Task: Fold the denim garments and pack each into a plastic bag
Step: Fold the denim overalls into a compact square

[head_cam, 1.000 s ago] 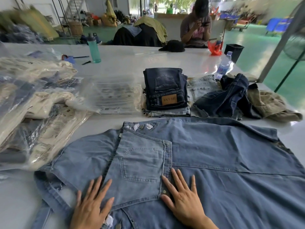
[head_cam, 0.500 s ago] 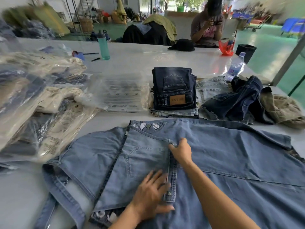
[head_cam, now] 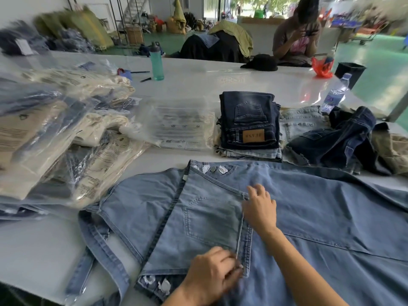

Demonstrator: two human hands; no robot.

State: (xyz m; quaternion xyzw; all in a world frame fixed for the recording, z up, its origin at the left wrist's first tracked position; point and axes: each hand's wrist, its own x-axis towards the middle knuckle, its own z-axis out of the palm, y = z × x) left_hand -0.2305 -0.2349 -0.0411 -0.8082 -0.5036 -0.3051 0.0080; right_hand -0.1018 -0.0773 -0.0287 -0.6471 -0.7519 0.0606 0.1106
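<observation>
At table's left: plastic bags [head_cam: 55,138] hold folded garments; denim garment [head_cam: 309,217] unbagged

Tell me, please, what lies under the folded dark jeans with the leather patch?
Under the dark jeans lie lighter folded denim pieces; only their edges show, so their number and kind stay hidden.

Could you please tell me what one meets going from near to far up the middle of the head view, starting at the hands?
Left hand → right hand, both on the light denim garment → folded dark jeans stack → bare white table → black hat → seated person.
</observation>
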